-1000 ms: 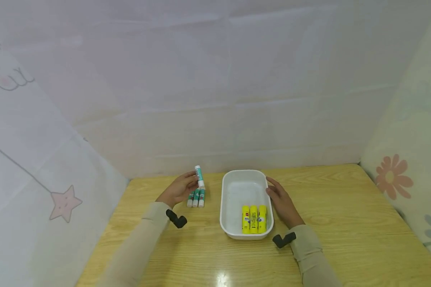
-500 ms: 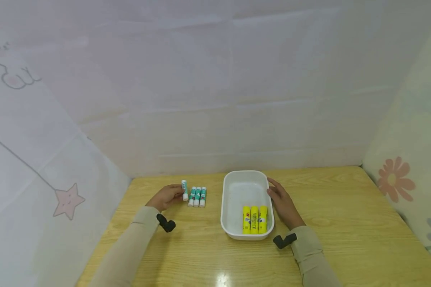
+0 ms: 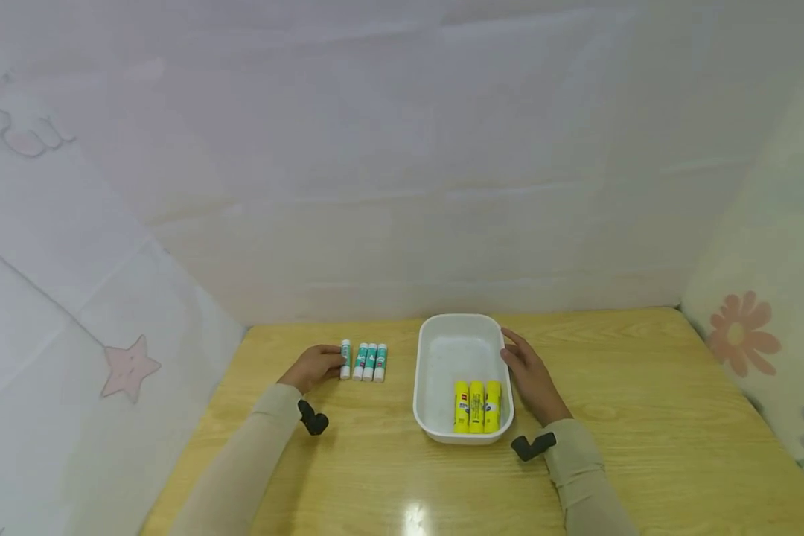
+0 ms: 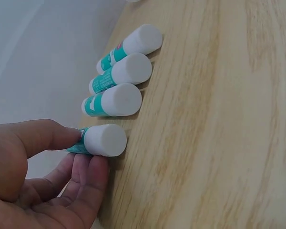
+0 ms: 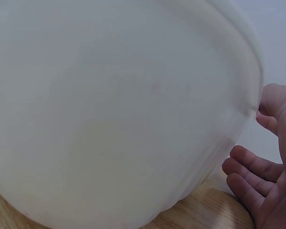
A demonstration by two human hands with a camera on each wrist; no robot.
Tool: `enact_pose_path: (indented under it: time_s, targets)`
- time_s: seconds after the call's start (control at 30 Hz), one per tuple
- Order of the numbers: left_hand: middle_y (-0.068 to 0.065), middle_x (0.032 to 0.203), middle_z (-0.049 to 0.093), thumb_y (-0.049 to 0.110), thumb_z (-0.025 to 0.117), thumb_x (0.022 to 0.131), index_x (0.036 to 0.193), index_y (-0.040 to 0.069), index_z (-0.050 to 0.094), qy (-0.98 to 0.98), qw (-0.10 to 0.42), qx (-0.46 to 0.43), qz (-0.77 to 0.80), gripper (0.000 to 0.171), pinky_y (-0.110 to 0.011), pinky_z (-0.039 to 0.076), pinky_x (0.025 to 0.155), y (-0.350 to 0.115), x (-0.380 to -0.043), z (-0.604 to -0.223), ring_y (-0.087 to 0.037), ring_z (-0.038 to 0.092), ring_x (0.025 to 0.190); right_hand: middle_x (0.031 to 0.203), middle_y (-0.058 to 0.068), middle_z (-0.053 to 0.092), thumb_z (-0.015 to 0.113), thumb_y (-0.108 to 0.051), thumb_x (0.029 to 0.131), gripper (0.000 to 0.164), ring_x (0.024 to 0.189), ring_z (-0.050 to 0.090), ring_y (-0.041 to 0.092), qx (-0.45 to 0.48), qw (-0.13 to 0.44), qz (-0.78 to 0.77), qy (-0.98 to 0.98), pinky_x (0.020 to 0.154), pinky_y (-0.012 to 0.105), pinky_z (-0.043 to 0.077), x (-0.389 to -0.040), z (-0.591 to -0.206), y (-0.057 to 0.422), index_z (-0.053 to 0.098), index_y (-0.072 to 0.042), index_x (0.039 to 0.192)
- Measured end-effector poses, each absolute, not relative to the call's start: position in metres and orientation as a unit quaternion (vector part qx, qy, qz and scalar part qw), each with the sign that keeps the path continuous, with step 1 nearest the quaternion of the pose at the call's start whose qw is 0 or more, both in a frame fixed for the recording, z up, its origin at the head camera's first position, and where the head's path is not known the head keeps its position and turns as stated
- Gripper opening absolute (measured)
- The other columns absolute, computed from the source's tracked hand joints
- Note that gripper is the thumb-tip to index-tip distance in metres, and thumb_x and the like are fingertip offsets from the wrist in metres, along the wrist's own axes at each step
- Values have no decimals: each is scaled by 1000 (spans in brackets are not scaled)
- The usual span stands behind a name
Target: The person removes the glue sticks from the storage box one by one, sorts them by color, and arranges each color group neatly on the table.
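Note:
Thumb and fingertips of my left hand [image 3: 316, 367] pinch a white and teal glue stick [image 4: 105, 140], which lies on the table. Just to its right, three more glue sticks of the same kind [image 3: 371, 362] lie side by side in a row, with a small gap between. My right hand [image 3: 531, 378] is against the right side of a white plastic bin [image 3: 418, 380], its fingers loosely bent and fingertips at the rim. Three yellow glue sticks [image 3: 477, 407] lie side by side in the bin's near right corner.
A wooden table [image 3: 368, 469] carries everything. Behind it hangs a pale cloth backdrop [image 3: 435, 186], and printed cloth walls with a pink star [image 3: 129, 368] and flowers [image 3: 744, 333] stand left and right.
My left hand has carried its glue stick from above the row over to the row's left and lowered it to the table. My right hand has stayed at the bin.

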State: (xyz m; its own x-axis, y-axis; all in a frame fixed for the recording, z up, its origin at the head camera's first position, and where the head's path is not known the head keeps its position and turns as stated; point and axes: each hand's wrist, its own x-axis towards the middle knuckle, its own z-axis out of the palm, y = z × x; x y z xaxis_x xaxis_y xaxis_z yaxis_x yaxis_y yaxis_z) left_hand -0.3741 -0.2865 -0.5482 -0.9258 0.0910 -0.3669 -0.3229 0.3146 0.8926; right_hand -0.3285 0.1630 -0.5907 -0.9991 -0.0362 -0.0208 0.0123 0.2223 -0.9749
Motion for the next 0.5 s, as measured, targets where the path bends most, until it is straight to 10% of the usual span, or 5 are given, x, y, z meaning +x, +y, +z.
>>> enact_pose_path:
  time_s: [0.5]
  targets:
    - [-20,142,46,13,55,101,142,1,46,805,155,-57,569,44,-41,47,99,-283,-370,-557,-33,51,123,140,9,48,50,-48,100,49,129,46,30,-2,30,-630,776,111,54,28,-330,-592,164,34,-48,146]
